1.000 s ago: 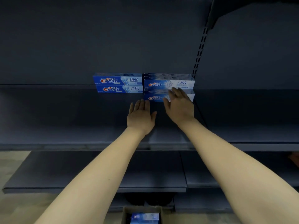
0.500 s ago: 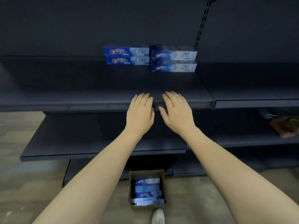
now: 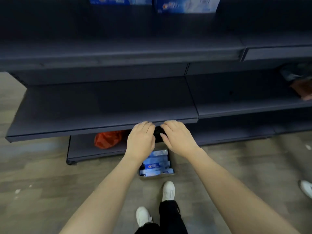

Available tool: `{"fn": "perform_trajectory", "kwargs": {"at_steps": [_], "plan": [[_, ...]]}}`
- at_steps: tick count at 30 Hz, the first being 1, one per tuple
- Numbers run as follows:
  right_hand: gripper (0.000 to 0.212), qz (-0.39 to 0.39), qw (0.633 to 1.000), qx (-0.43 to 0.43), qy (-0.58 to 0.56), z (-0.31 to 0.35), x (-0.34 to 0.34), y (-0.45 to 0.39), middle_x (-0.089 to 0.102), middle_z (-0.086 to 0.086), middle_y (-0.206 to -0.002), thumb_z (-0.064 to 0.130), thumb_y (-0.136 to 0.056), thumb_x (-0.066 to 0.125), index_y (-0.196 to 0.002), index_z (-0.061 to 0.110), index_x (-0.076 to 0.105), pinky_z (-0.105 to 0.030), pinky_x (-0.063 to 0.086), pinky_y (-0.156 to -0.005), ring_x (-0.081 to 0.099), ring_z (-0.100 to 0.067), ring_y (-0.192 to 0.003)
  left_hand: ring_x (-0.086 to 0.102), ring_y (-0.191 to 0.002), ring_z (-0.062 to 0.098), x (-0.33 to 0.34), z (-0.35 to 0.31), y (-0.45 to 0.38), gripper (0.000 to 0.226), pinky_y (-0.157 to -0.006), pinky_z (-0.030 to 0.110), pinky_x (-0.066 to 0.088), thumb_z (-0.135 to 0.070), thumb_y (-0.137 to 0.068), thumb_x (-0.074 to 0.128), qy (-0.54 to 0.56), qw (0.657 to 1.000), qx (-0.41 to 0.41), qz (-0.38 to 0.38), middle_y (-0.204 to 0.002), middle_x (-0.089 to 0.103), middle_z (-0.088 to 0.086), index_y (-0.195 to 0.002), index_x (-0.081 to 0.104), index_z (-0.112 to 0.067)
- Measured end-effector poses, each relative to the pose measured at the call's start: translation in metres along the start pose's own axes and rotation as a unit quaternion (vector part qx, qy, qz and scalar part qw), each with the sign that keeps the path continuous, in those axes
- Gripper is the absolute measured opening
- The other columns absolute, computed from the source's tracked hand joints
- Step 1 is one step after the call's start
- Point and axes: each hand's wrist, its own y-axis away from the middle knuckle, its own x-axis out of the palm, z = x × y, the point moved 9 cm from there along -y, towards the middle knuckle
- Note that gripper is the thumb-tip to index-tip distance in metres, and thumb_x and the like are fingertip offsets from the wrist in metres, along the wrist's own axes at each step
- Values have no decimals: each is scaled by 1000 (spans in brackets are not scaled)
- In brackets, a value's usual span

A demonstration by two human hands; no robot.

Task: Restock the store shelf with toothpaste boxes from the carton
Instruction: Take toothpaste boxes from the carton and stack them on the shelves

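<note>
Hands are both empty and positioned side by side above the open brown cardboard carton (image 3: pixel 157 176) on the wood-pattern floor. The left hand (image 3: pixel 141 141) and right hand (image 3: pixel 179 138) are palm-down with fingers loosely bent, gripping nothing. This paired placement appears intended for a two-handed reach down into the carton, which stands directly in front of the person's white shoes (image 3: pixel 168 190), just before the lowest dark metal shelf.

The carton holds long blue-and-white toothpaste boxes (image 3: pixel 157 165) lying flat in rows; a red logo shows on one face, the remaining print is too blurred to read. The left forearm hides the carton's left portion.

Stocked blue toothpaste boxes (image 3: pixel 187 5) sit at the rear of the upper dark shelf (image 3: pixel 118 53), at the top frame edge, in two adjacent groups. Most of that shelf surface is unfilled, so the restock is judged to be at an early stage.

An orange plastic bag (image 3: pixel 108 139) lies on the bottom shelf, left of the hands.
</note>
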Motion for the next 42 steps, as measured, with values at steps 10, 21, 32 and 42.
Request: {"fn": "perform_trajectory", "kwargs": {"at_steps": [10,21,32,42], "plan": [[54,216,975,19,-58,-29,206,51,54,-11,-128,30,-83,68,-128,5,53,-35,40,-97,52,-30,-117,71,-86,24,202,30,67,42,-81,30,54,-8,-46,84,10,981,-51,187,-94,73,9,-87,74,-5],[58,359,933,-27,-25,-45,463,72,44,-8,-138,38,-89,59,-137,9,42,-33,30,-107,39,-25,-129,12,-146,16,449,96,121,58,-118,28,4,-23,-97,43,-32,940,-83,329,-158,13,4,-149,19,-11],[52,509,843,-159,73,-17,603,100,53,-12,-131,40,-89,60,-130,9,49,-43,45,-92,53,-31,-116,13,-146,19,582,123,126,66,-119,29,9,-19,-95,48,-9,918,-88,386,-158,13,6,-150,13,-9],[42,534,836,-123,12,-20,621,106,59,-11,-116,41,-87,57,-116,9,57,-41,51,-84,59,-30,-101,36,-132,23,627,122,116,49,-110,28,26,-6,-88,50,-13,915,-84,395,-140,42,9,-136,40,-9]]}}
